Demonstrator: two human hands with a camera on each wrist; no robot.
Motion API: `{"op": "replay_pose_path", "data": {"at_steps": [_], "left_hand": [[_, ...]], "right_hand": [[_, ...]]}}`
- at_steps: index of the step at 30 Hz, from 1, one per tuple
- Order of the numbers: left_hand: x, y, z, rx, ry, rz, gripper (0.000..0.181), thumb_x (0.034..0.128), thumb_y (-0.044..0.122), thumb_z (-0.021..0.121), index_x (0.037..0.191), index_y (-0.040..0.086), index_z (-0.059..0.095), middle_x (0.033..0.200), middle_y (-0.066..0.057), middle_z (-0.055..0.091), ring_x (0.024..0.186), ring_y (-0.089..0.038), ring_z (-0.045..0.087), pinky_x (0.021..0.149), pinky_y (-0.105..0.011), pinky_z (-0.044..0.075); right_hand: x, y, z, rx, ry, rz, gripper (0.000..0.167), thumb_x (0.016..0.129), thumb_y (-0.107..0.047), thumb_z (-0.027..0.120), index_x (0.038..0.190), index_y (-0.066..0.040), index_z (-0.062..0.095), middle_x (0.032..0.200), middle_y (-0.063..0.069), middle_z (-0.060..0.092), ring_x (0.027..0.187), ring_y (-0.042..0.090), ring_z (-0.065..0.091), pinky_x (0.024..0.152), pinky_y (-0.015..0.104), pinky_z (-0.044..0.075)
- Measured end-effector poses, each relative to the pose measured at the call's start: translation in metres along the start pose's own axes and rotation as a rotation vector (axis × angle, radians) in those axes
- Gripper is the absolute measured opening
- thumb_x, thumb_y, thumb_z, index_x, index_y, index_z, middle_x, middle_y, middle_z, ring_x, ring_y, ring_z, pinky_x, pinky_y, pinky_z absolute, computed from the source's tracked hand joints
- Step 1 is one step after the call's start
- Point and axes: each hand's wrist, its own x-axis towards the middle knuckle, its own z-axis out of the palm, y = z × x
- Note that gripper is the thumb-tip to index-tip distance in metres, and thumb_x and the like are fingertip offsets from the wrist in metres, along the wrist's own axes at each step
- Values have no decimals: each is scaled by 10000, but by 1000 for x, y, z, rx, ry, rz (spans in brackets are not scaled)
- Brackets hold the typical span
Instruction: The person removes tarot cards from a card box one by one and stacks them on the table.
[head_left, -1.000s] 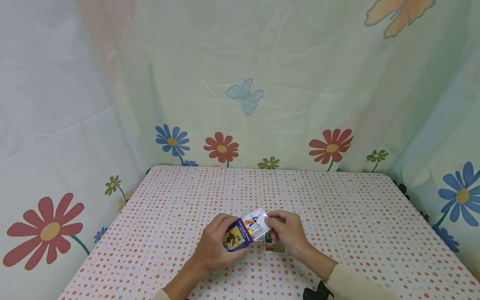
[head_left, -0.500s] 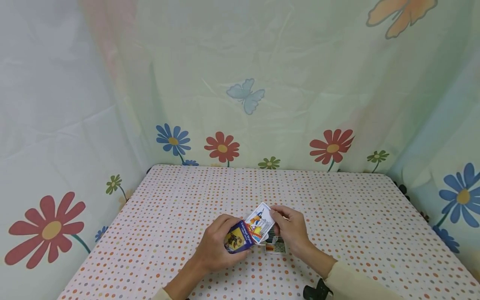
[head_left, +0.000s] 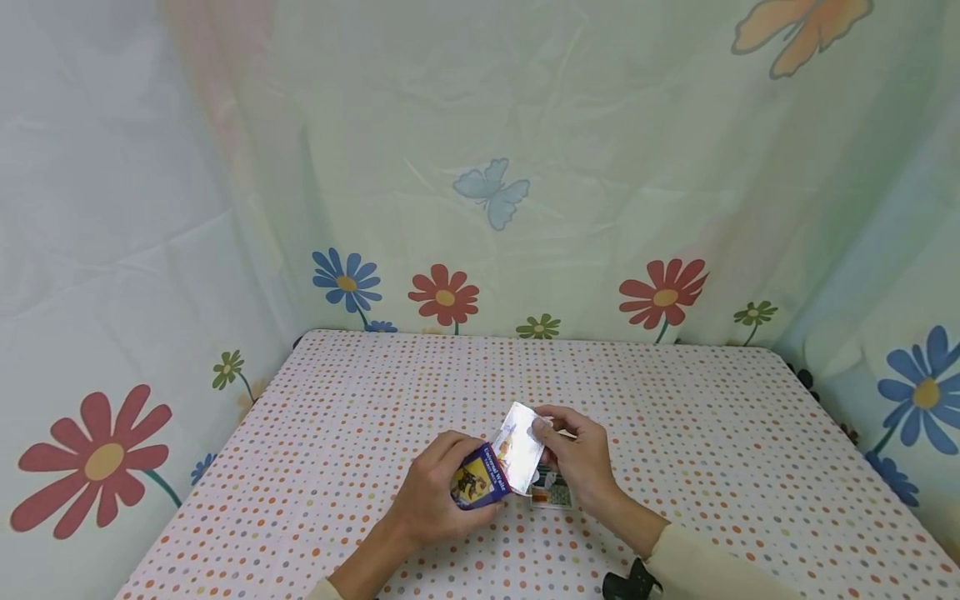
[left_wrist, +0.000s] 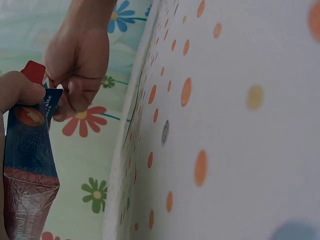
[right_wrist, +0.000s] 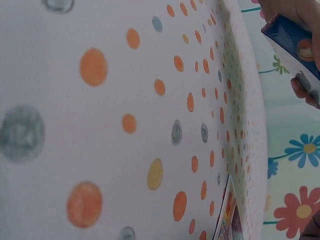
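Observation:
My left hand (head_left: 431, 496) grips a blue tarot card box (head_left: 472, 483) with a yellow picture on its front and lettering along the edge. A white-bordered card (head_left: 519, 448), shining with glare, sticks out of the box's upper right end. Its outer edge is pinched by my right hand (head_left: 583, 460); how many cards lie beneath it cannot be told. In the left wrist view, the box (left_wrist: 31, 142) shows a raised red flap (left_wrist: 34, 72). A picture card (head_left: 552, 492) lies on the table below my right hand, partly covered.
A dotted cloth covers the table (head_left: 360, 392). Flower-printed curtains (head_left: 585, 217) hang behind and at both sides. A black object (head_left: 632, 582) sits by my right sleeve. In the right wrist view, a card (right_wrist: 230, 215) lies on the cloth.
My right hand has shifted slightly up, and the card stands farther out of the box than a second ago. The card's face has tilted and turned bright with glare. My left hand barely moves.

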Motion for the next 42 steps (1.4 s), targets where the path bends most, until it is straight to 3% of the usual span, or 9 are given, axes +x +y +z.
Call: {"op": "replay_pose_path", "data": {"at_steps": [7,14,21,30,33,42], "left_hand": [[-1,-1,0,21,-9,-6,659,700,330,893,1260,113,622,1157,-2,595,927,-77,585,772,-122,502],[-1,-1,0,22,0,0,676,677,299,908,1256,103,619,1160,-11,594,931,-79,584,776,-117,500],[0,-2,-1,15,11,8,687,667,300,916,1253,96,620,1158,-10,598,921,-77,584,768,-110,499],[0,-3,-1,15,18,5,683,658,290,925,1238,98,622,1153,-7,591,913,-72,579,770,-106,492],[1,-3,-1,16,20,5,682,660,291,922,1241,100,623,1155,-5,593,916,-75,582,773,-110,493],[0,-2,-3,27,13,-25,679,664,306,921,1239,103,622,1151,2,594,916,-68,580,771,-123,502]], "right_hand": [[-4,-3,0,8,-117,6,422,917,-40,719,1330,-41,630,893,102,558,593,131,570,514,218,463],[-5,1,-4,64,-255,-16,613,883,3,708,1455,-74,503,941,103,657,649,132,605,517,225,463],[-4,5,-5,84,-343,-44,685,897,16,675,1518,-36,390,916,80,673,651,108,573,512,205,447],[-6,3,-4,56,-277,-22,646,872,13,731,1447,-63,446,753,53,623,567,124,501,514,232,438],[-6,3,-3,53,-255,-17,603,864,30,733,1402,-13,465,741,61,619,563,137,502,512,247,442],[-6,1,-1,51,-217,16,668,843,69,732,1444,-16,454,753,109,623,561,142,513,509,253,445]]}}
